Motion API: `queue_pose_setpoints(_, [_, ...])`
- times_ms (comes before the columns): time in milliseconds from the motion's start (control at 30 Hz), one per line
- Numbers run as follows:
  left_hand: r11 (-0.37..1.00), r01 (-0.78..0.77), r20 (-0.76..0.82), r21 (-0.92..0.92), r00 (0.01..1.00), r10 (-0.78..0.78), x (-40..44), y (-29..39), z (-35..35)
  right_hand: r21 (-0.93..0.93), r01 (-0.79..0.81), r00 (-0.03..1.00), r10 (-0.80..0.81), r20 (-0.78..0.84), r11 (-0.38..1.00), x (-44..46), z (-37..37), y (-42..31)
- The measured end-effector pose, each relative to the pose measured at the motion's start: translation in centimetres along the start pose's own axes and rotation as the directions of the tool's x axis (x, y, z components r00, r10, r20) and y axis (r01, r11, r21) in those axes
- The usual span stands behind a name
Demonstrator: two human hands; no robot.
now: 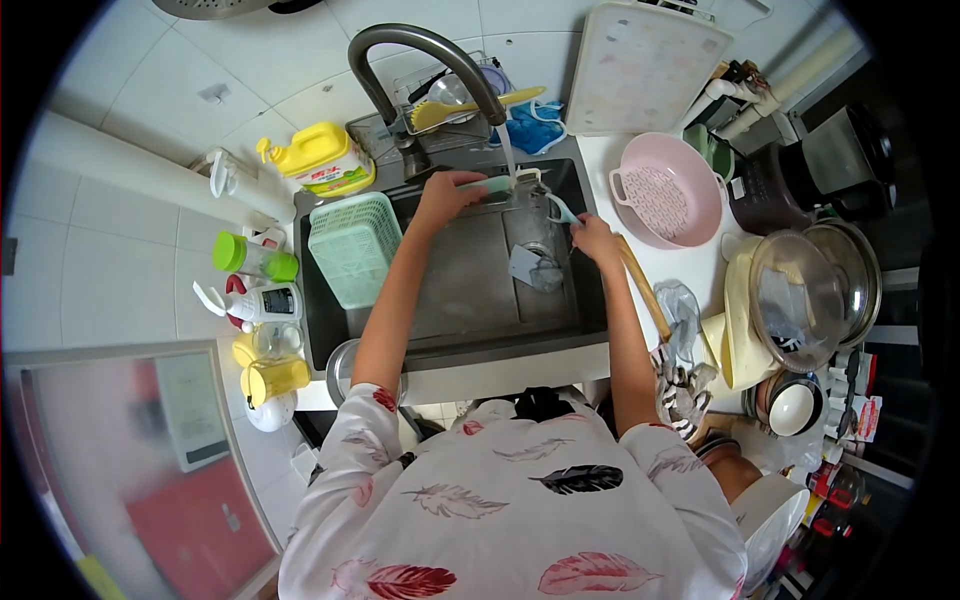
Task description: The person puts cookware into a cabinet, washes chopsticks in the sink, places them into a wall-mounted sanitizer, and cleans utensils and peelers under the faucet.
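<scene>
My left hand (445, 200) reaches over the back of the dark sink (455, 300), its fingers closed on the end of a pale green, elongated piece (488, 187), whose exact kind I cannot make out. Water from the grey faucet (430, 50) runs down at its far end, beside a small whitish rim (527, 175). My right hand (597, 240), above the sink's right side, is closed around the light blue handle of a small brush-like tool (565, 210). The tool's head is close to the stream. Below it lie a grey-white flat piece and a clear crumpled item (540, 268).
A mint green basket (355, 250) stands in the sink's left side. Bottles, including a yellow detergent jug (320, 160), line the left. A pink colander (665, 190), a wooden-handled utensil (645, 285) and stacked bowls (800, 300) crowd the right counter.
</scene>
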State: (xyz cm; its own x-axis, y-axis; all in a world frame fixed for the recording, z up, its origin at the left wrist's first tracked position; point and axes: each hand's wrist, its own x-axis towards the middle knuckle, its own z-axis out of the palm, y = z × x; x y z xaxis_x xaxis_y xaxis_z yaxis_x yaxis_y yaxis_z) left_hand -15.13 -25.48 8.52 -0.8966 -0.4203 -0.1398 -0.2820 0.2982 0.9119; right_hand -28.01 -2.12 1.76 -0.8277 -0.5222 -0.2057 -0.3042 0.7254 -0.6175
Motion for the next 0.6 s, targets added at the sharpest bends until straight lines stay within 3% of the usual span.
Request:
queue_pose_setpoints(300, [0.985, -0.132, -0.102, 0.112, 0.984, 0.143, -0.5, 1.1, -0.3, 0.064, 0.086, 0.995, -0.088, 0.035, 0.994, -0.2, 1.4, 0.1])
queue_pose_setpoints(367, [0.938, -0.088, -0.045, 0.334, 0.993, 0.109, -0.9, 0.8, -0.8, 0.077, 0.104, 0.993, -0.107, 0.038, 0.992, -0.5, 1.1, -1.1])
queue_pose_setpoints(400, [0.938, -0.088, -0.048, 0.334, 0.993, 0.110, -1.0, 0.4, -1.0, 0.060, 0.148, 0.989, -0.146, -0.029, 0.987, -0.9, 1.0, -1.8])
queue_pose_setpoints(467, [0.805, 0.016, -0.028, 0.594, 1.000, 0.002, -1.1, -1.0, -1.3, 0.041, 0.193, 0.978, -0.188, -0.095, 0.980, -1.3, 0.7, -3.5])
queue_pose_setpoints(533, [0.789, 0.008, -0.099, 0.615, 0.993, 0.066, -0.6, -3.5, -1.7, 0.169, 0.212, 0.975, -0.195, -0.109, 0.963, -1.6, 0.6, -5.1])
queue_pose_setpoints(600, [0.771, 0.000, -0.162, 0.637, 0.977, 0.135, 0.2, -3.9, -2.8, 0.161, 0.294, 0.950, -0.270, -0.158, 0.942, -1.3, 0.9, -6.3])
